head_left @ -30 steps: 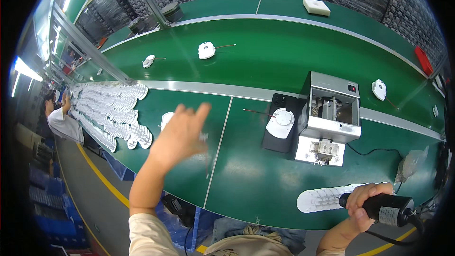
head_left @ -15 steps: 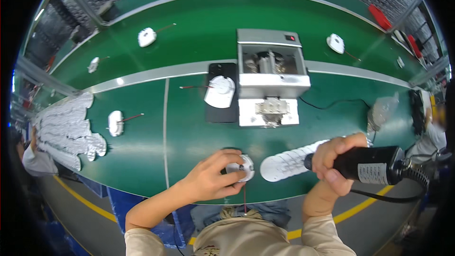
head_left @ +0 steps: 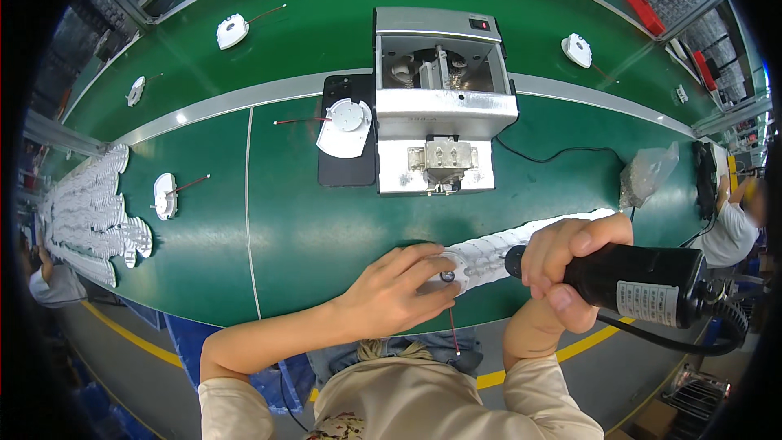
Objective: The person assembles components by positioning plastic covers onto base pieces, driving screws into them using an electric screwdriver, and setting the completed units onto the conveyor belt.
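Here's the left hand [head_left: 403,289], palm down, its fingers and thumb pinching a small white part [head_left: 459,270] by its edges. That part sits at the fingertips, between two and three o'clock from the palm, its red-and-dark wire [head_left: 453,328] trailing toward six. The left is clearly the nearer hand, right on it!

Over at three o'clock, the right hand [head_left: 574,265] has its fingers wrapped firmly round a black power screwdriver [head_left: 643,283]. The tool lies nearly level, long axis nine to three, nose facing nine, straight at the white part: near it, with a gap between. Whether a bit sticks out, I can't make out against all that white.

Behind that gap runs the row of overlapping white plates [head_left: 501,246], slanting from eight o'clock up to two, its lower end just beside the left fingertips. Is the part resting on those plates? Can't tell from here. Up at twelve from the left hand stands the metal machine [head_left: 444,106], with a black phone [head_left: 346,173] at eleven.
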Tool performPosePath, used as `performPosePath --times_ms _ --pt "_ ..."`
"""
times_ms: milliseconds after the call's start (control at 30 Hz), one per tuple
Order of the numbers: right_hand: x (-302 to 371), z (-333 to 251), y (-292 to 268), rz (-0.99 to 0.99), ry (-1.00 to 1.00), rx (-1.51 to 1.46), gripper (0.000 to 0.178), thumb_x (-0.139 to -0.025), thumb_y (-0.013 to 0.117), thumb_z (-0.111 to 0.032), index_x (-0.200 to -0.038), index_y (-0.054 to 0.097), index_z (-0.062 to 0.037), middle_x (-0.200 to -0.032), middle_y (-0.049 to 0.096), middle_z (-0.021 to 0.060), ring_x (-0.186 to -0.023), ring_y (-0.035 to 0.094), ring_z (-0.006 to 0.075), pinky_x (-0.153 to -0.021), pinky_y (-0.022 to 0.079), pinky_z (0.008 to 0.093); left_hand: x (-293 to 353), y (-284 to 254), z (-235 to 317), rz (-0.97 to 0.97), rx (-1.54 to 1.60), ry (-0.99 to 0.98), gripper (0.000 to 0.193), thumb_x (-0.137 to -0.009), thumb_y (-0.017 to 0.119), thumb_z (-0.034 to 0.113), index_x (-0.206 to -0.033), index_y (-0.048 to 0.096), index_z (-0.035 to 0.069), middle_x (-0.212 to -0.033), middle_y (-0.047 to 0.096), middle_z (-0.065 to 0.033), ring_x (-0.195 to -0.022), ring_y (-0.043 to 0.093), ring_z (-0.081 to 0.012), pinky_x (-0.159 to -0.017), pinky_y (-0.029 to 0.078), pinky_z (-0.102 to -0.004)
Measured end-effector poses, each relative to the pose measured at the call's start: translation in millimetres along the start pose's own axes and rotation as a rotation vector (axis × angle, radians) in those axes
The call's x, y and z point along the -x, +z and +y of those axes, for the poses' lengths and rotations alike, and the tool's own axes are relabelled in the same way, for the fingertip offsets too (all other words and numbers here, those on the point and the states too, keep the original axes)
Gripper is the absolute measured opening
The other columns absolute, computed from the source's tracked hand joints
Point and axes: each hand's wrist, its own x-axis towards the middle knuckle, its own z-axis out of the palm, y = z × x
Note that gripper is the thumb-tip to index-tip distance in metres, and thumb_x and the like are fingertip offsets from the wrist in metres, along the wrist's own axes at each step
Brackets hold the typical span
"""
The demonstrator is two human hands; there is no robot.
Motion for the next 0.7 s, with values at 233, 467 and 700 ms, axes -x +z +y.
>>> performPosePath --times_ms 233,467,700 --pt "-0.9 2.8 -0.1 0.008 -0.03 -0.025 0.037 -0.059 0.066 0.003 -0.091 0.047 0.0002 -0.056 0.048 0.0064 -0.044 0.044 0.0131 -0.041 0.037 0.0245 -1.9 0.0 6.0 -0.029 -0.065 -0.01 0.025 -0.064 0.073 0.014 -0.088 0.066 0.011 -0.102 0.056 -0.0058 -0.1 0.055 -0.0263 -0.07 0.048 -0.0337" --pt "-5.9 4.5 -7.2 -0.124 -0.074 -0.01 0.041 -0.06 0.066 0.002 -0.096 0.045 -0.0003 -0.056 0.047 0.0062 -0.043 0.043 0.0133 -0.041 0.037 0.0252 -6.1 -0.4 4.4 -0.085 0.004 -0.054 0.024 -0.064 0.072 0.013 -0.087 0.064 0.01 -0.102 0.054 -0.0073 -0.103 0.054 -0.0294 -0.073 0.048 -0.0362" --pt "-24.9 9.3 15.6 -0.077 -0.126 -0.034 0.053 -0.071 0.063 -0.005 -0.116 0.035 -0.0043 -0.06 0.047 0.0058 -0.045 0.045 0.014 -0.044 0.043 0.0289 -0.6 13.3 -7.3 -0.024 0.062 -0.01 0.02 -0.061 0.069 0.01 -0.076 0.056 0.009 -0.101 0.051 -0.0076 -0.102 0.055 -0.0292 -0.079 0.049 -0.0372"
